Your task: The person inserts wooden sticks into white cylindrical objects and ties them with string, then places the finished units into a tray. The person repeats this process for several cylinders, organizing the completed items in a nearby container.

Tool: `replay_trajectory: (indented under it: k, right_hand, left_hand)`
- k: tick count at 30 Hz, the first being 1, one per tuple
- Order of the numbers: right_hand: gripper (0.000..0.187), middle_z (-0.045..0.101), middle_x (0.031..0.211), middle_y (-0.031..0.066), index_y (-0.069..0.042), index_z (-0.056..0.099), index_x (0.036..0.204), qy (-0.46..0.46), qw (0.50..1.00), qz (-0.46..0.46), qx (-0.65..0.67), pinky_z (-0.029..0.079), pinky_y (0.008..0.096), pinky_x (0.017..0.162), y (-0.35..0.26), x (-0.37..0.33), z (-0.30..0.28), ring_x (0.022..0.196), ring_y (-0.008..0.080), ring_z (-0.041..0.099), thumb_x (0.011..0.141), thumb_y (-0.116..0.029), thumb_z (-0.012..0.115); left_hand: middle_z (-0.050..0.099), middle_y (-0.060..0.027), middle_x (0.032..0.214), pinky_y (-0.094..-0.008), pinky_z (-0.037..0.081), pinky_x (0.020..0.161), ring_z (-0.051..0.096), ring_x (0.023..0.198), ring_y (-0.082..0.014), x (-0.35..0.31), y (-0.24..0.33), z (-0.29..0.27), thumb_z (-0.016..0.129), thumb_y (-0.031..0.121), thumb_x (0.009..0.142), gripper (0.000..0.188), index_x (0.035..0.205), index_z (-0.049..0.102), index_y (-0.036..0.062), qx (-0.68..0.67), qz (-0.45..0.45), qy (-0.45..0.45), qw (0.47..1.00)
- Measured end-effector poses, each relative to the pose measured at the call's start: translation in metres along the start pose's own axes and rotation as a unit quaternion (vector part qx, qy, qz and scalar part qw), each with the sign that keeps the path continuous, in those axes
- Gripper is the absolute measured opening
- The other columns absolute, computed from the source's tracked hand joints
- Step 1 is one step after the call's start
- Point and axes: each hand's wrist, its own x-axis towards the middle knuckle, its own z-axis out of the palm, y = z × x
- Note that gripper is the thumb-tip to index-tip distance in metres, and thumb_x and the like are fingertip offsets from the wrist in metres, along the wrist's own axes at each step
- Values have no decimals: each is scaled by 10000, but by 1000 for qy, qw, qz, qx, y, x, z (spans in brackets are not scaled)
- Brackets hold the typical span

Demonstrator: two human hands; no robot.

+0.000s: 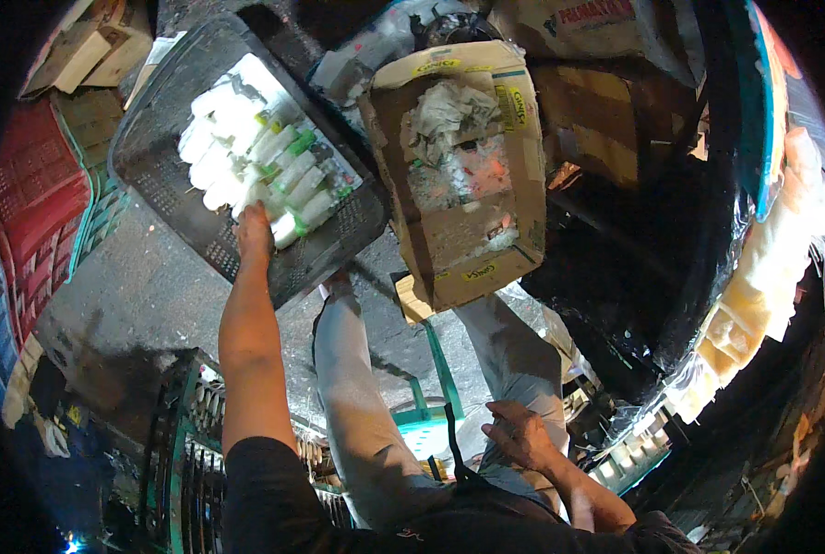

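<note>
My left arm reaches forward into a black plastic crate [186, 231] at the upper left. Several white-wrapped bundles [233, 138] with green ends lie there in rows; glare hides what is inside the wrapping. My left hand [254, 231] has its fingers closed on the near end of a white-wrapped bundle [257, 192] by the crate's near side. My right hand [523, 436] hangs above my right thigh, holding nothing, its fingers loosely bent and apart.
Right of the crate stands an open cardboard box [445, 268] holding crumpled paper and scraps. Red crates [48, 194] are at the left, a dark slatted crate [196, 462] at lower left. Black plastic sheeting [634, 249] and pale foam pieces [745, 305] fill the right.
</note>
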Motion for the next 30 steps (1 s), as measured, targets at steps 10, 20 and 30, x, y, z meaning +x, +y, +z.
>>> replay_trajectory:
  k: [10,20,30]
  right_hand:
    - [650,561,1421,216,-89,547,1430,190,971,-98,-104,412,439,1125,-23,271,-36,1335,367,523,879,-345,777]
    - [294,662,1168,219,-47,655,1201,365,917,-126,98,499,508,966,-118,426,-120,1146,405,630,943,-186,625]
    - [423,653,1303,224,-102,675,1293,236,972,-8,13,440,449,1093,11,229,-18,1244,337,611,909,-279,671]
  left_hand:
    - [534,-270,1358,-538,416,1064,509,1260,-448,-105,29,-54,744,152,850,604,1379,506,-17,-84,75,119,986]
    - [623,-278,1260,-480,463,1052,595,1184,-436,-238,45,-70,758,189,864,489,1262,604,-50,-314,102,138,934]
    - [646,-247,1255,-467,483,1023,623,1158,-412,-312,50,-155,783,228,863,504,1253,620,-45,-395,55,13,917]
